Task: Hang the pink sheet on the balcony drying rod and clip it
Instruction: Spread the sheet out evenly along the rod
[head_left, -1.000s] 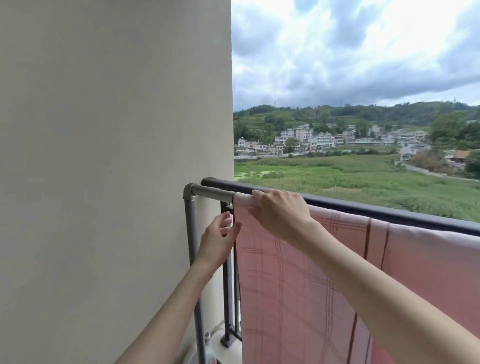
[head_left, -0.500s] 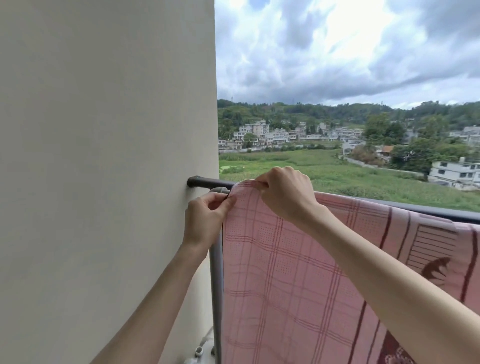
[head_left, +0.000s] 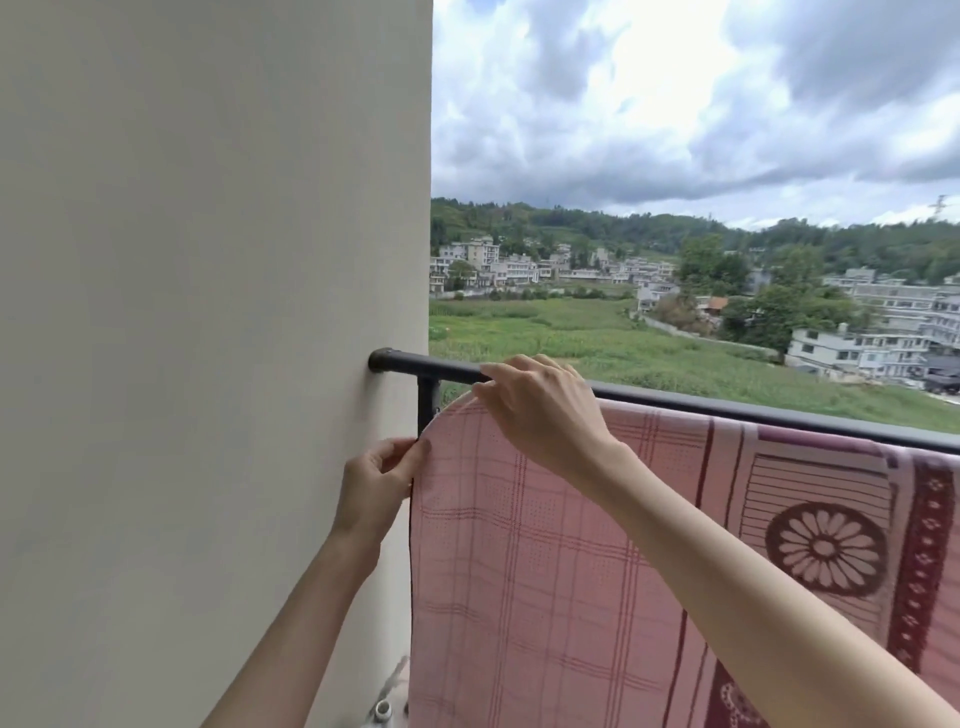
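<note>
Pink checked cotton sheet (head_left: 545, 561): we pinch its left edge, left hand (head_left: 376, 483) below, right hand (head_left: 540, 410) at the top, spreading it flat for clipping.

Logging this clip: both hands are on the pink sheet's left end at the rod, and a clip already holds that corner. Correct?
Not quite. The head view shows no clip on the corner. The left hand pinches the pink sheet at its edge and the right hand holds its top at the rod.

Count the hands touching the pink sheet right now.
2. The left hand pinches the pink sheet at its left edge near the wall; the right hand holds its top edge by the railing.
</note>
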